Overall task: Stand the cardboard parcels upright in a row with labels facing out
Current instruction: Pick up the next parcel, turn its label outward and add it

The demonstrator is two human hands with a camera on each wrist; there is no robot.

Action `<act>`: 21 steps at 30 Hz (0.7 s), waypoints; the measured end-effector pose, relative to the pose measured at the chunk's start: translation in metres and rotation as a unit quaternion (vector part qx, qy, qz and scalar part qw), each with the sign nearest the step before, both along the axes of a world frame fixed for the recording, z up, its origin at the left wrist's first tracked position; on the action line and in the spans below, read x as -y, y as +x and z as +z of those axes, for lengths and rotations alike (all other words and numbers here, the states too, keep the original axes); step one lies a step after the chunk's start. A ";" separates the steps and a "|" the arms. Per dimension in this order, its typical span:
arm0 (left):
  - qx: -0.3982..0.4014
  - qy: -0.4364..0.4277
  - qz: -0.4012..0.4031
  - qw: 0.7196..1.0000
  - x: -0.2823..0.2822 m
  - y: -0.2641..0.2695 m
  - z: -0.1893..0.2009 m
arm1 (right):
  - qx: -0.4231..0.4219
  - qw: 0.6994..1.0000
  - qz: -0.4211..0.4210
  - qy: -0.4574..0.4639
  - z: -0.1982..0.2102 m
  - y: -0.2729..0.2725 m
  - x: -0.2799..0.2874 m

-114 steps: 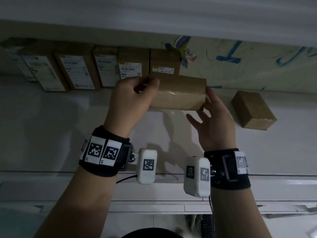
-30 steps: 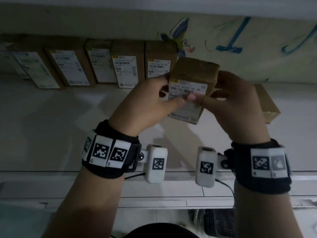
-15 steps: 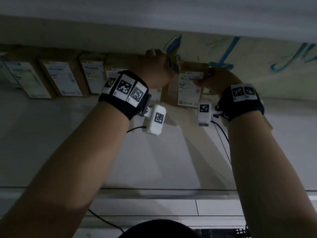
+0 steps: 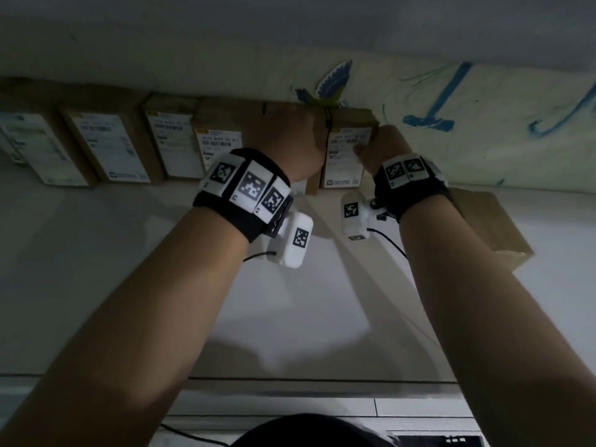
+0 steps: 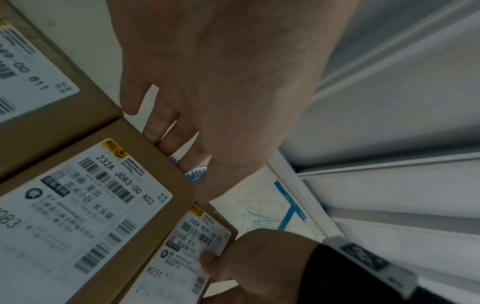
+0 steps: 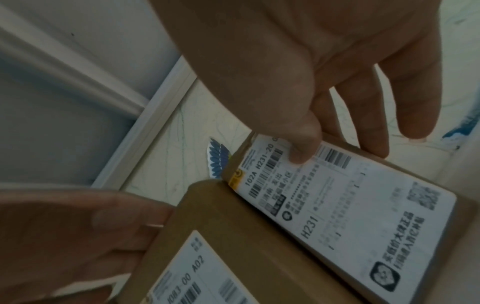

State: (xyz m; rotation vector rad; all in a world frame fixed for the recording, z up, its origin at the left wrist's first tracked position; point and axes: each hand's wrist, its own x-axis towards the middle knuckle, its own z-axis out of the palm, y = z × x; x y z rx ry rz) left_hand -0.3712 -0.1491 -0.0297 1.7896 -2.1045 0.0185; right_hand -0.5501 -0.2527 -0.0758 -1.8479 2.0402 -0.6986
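Brown cardboard all along the back wall point(image 4: 483, 91): a row of upright parcels point(image 4: 106, 146), white labels facing out. At its right end stands the newest one, the H231 parcel point(image 4: 346, 156), long axis vertical, foot on the white shelf point(image 4: 290, 301). The right hand point(image 4: 383, 150) is on its upper right corner, thumb pressing the label face and fingers curled over the top behind it, so that is a pinch hold. The left hand point(image 4: 290, 137) lies one place over, draped over the top of the A02 parcel point(image 5: 85, 205), fingers down behind it, steadying the neighbour. One more box, the flat parcel point(image 4: 493, 230), lies on its side just right of the right wrist, so the right hand is clearly nearer for it.

The head view hides the fingers. The right wrist view shows the thumb point(image 6: 301, 148) on the barcode, and the H231 parcel sitting a touch behind the A02 face.
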 end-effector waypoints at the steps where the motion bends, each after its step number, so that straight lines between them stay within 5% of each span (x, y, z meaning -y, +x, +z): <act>1: 0.007 -0.006 -0.002 1.000 -0.002 -0.001 -0.002 | -0.008 1.000 -0.001 0.000 -0.001 0.001 0.001; 12: 0.030 0.006 0.015 0.999 -0.006 0.008 -0.028 | 0.145 0.988 -0.040 0.045 0.008 0.021 -0.033; 21: 0.024 0.002 -0.032 0.999 -0.022 0.016 -0.018 | 0.255 0.965 -0.053 0.028 0.028 0.042 -0.129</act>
